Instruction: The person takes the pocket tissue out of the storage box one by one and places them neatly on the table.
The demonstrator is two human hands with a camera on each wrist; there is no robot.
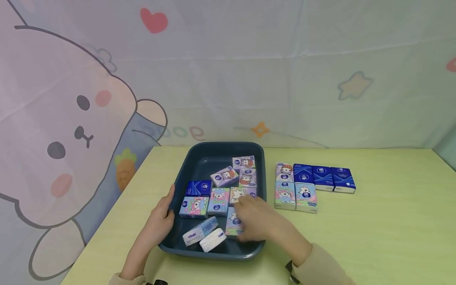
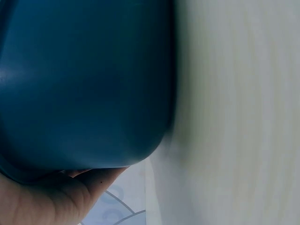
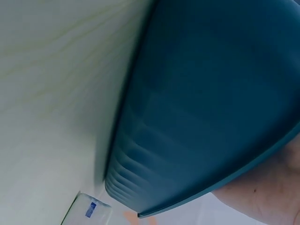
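Observation:
A dark blue plastic tub [image 1: 199, 155] on the table holds several small tissue packs, some purple, some blue, some pink-and-blue with cartoon animals. My left hand [image 1: 159, 222] holds the tub's left side, thumb at the rim. From the left wrist view, that hand [image 2: 56, 197] lies against the tub's outer wall [image 2: 89, 84]. Reaching in over the right rim, my right hand [image 1: 258, 217] grips a pink-and-blue tissue pack [image 1: 233, 225], fingers at its far end and thumb at its near end. The right wrist view shows only part of this hand [image 3: 267, 187] above the rim; its fingertips are hidden.
Right of the tub, more packs stand grouped on the table: dark blue packs [image 1: 323, 177] in a row, a purple pack [image 1: 284, 171], and pink-and-blue packs [image 1: 285, 196] in front. A cartoon-printed curtain [image 1: 228, 87] hangs behind the table [image 1: 374, 233].

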